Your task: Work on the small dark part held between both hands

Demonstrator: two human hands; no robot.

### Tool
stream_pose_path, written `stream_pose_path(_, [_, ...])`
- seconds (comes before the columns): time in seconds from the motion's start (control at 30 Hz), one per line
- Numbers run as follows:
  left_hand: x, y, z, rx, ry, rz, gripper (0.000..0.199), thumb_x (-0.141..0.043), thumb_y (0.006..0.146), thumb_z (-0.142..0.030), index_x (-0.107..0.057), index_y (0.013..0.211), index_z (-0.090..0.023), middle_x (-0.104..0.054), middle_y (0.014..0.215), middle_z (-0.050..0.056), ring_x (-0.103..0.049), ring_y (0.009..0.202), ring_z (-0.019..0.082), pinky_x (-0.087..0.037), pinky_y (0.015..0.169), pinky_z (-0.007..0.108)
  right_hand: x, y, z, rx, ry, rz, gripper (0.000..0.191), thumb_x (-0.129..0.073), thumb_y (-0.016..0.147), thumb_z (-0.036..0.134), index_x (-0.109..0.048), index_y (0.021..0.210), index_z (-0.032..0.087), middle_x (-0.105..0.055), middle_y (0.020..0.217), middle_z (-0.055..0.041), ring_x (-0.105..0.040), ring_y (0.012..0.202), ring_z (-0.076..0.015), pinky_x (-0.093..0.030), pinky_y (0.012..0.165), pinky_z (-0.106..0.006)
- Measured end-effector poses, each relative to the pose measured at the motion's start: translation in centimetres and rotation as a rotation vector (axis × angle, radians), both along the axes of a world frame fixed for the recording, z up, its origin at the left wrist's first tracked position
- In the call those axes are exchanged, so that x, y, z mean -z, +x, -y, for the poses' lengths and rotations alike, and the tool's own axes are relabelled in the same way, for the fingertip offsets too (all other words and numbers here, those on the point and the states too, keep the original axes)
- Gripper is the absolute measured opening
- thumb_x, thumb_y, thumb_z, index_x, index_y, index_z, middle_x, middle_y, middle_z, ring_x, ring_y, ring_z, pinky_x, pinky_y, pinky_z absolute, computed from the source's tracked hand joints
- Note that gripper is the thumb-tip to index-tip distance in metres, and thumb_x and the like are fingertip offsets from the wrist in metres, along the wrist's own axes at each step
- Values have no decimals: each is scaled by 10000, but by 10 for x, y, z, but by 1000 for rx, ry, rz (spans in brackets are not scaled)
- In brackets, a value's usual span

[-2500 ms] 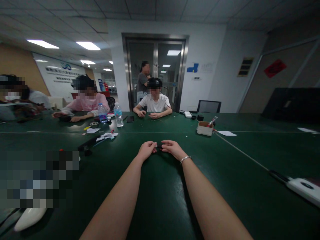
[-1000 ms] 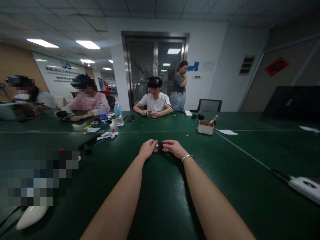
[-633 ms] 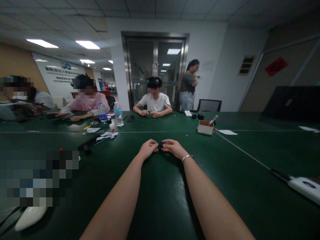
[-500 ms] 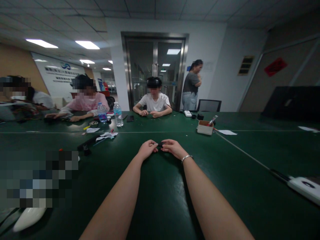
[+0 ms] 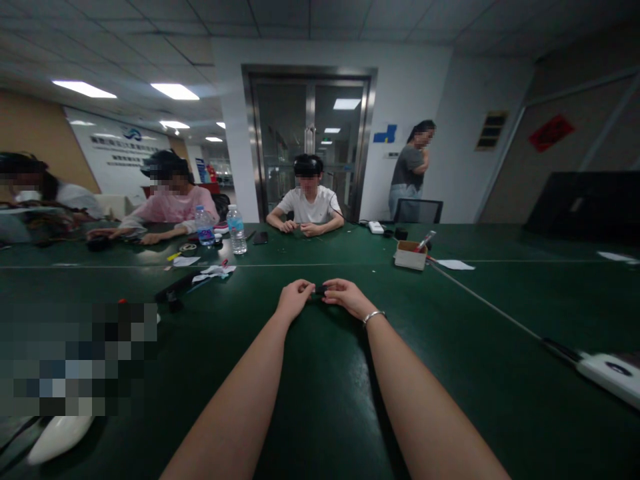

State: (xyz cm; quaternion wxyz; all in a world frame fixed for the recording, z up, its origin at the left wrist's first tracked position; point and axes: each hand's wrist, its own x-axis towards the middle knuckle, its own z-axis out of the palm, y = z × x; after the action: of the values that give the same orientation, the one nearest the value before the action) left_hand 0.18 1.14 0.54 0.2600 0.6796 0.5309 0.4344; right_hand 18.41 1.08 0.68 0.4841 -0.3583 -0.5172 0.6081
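Observation:
Both hands meet over the green table [image 5: 320, 373]. A small black object [image 5: 319, 291], too small to identify, sits between my fingertips. My right hand [image 5: 347, 296], with a silver bangle at its wrist, pinches the right end of this object. My left hand [image 5: 295, 297] is closed in a pinch at the object's left end, where a tiny pale bit shows by the fingertips. Whether the left fingers grip the black object itself or a separate piece, I cannot tell.
Two water bottles [image 5: 236, 230] stand at the back left, near crumpled paper [image 5: 214, 271]. A small box [image 5: 410, 256] with a pen sits right of centre. A white power strip [image 5: 610, 377] lies far right, its cable crossing the table. Several people sit or stand beyond.
My left fingers have shifted slightly left, and more of the black object shows between my hands. My right hand has stayed put. The standing person has moved right.

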Motion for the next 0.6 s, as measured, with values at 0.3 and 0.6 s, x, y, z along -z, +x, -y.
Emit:
stream_pose_path(0.3, [8,-2,-6,154,-34,86,259,-577,757,-399,-621,890,-181,-671,735,36,-613,685,153,-452,673,269,-1,1,0,17,-11,-2,244,-647,704,9,-624,920,120,-667,792,-50,-682,654,-140,-579,728,-288])
stream_pose_path(0.6, [5,-3,-7,163,-107,66,335,-497,804,-451,-634,862,-152,-671,728,62,-604,653,155,-449,650,279,-3,0,2,15,-23,-3,238,-622,726,-6,-608,935,109,-665,802,-56,-683,647,-130,-576,678,-236])
